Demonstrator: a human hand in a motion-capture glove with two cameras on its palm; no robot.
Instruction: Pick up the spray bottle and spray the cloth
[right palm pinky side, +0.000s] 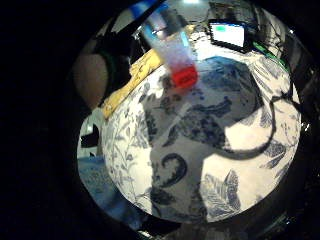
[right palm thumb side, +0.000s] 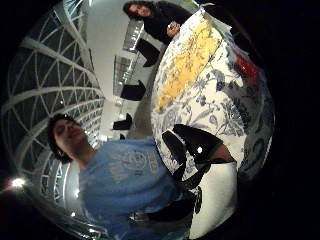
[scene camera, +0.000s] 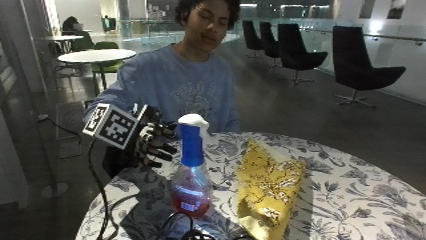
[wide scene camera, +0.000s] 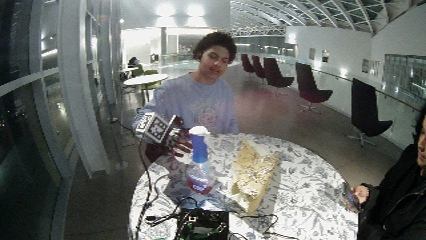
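So the bottle (scene camera: 191, 172) is standing upright on the table (scene camera: 353, 200), blue neck, white sprayer head, red liquid sitting in the clear base. The yellow cloth (scene camera: 269, 187) lies crumpled on the table just beside the bottle, on the side away from the gloved hand, not touching it as far as I can see.

The hand (scene camera: 154, 141) is up in the air right next to the bottle's neck, about level with the blue part. Fingers are spread apart and only a bit bent, holding nothing. Whether a fingertip is brushing the neck, I can't tell from the outside view; it's really close.

The wide outside view has the same setup, plus a dark box (wide scene camera: 203, 223) with cables at the table edge, on the bottle's near side, which the closer view mostly cuts off.

The little-finger palm view looks down the bottle from the hand's height: red base (right palm pinky side: 184, 77) on the floral tabletop, a strip of cloth (right palm pinky side: 131, 82) beside it, and a lit screen (right palm pinky side: 228, 34) past the bottle that neither outside view shows. The thumb-side view catches the cloth (right palm thumb side: 189, 64) stretched along the table, with just a bit of red (right palm thumb side: 247, 66) for the bottle.
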